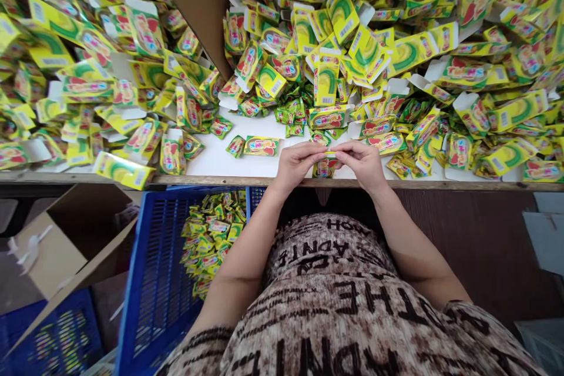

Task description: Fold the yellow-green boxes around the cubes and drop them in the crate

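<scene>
One box (330, 155) (yellow) — between hands (296, 163) (362, 164), pinched

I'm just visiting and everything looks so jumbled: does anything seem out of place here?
One yellow carton, well to the left of the left hand, lies slanted across the table's wooden front edge. Its end juts past the edge, so it might fall. I can make out no clear damage.
</scene>
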The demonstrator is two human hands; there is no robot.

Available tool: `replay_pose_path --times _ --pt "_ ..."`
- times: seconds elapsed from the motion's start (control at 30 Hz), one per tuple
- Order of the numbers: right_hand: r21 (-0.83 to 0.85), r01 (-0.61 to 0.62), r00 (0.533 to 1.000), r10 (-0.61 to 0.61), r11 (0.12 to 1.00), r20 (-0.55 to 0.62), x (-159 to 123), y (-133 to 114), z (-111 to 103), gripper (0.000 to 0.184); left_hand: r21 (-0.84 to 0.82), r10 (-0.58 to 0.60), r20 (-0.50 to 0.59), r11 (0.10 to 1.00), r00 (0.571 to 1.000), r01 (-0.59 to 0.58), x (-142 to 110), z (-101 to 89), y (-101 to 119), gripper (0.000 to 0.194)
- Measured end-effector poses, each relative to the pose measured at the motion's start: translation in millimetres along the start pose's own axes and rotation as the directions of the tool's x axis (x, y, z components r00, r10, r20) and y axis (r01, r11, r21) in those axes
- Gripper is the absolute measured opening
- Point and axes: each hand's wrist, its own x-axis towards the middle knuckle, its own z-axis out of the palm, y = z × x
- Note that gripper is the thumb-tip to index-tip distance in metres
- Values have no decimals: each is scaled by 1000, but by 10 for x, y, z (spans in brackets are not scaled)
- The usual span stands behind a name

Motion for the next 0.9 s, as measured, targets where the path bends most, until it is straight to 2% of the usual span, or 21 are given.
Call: replay_pose_path --times 0.1,0.23,0.3,0.43,0.53,0.57,0.6,0.63,0.67,0.7,0.73,0.77,0.8,0.83,0.87,0.9 --pt "-101 72 997 -70 992 28 -53 24 -19 29 19 -9 29 1000 1000 8 -35 -42 -3 18" --pt "-267 141 989 -148 953 -8 -127 86 11 23 2 -85 40 996 996 85 -145 -19 -30 32" --pt "-347 169 981 -191 923 -29 -180 124 53 21 -1 -102 23 995 995 102 -194 16 -49 31" --pt "-472 196 954 -279 860 -112 -334 155 127 16 99 -39 79 995 996 31 -230 108 -69 24" --pt "-458 192 961 -261 868 -92 -342 100 113 17 145 7 126 989 992 -26 -221 160 -28 23" --pt "-437 181 969 -235 881 -74 -292 76 100 18 151 5 94 988 996 -19 -225 146 5 23" --pt "-423 168 975 -213 890 -60 -212 57 89 19 155 -5 18 988 1000 3 -239 102 49 23" --pt "-426 159 980 -195 891 -42 -108 47 84 21 153 -23 -99 987 995 38 -269 20 101 23" --pt "-455 160 981 -191 876 -24 14 49 87 23 147 -48 -240 986 970 85 -322 -108 160 24" --pt "-511 183 979 -201 840 20 143 63 97 24 137 -87 -370 980 925 146 -402 -283 220 24" --pt "-577 226 974 -196 785 115 268 86 113 27 126 -138 -469 967 873 221 -511 -502 276 26" --pt "-640 277 959 -169 717 226 379 114 133 32 131 -202 -515 942 833 309 -651 -757 325 26" --pt "-691 326 936 -121 645 330 466 142 152 37 166 -306 -486 888 819 430 -821 -1034 362 27" --pt "-732 362 912 -58 577 406 525 168 165 42 235 -423 -434 799 795 553 -1014 -1313 385 27" --pt "-769 375 898 1 518 439 553 189 169 45 314 -518 -417 689 747 653 -1221 -1576 393 28" --pt "-805 363 900 49 469 434 552 205 160 47 391 -607 -419 551 676 737 -1427 -1802 388 28"
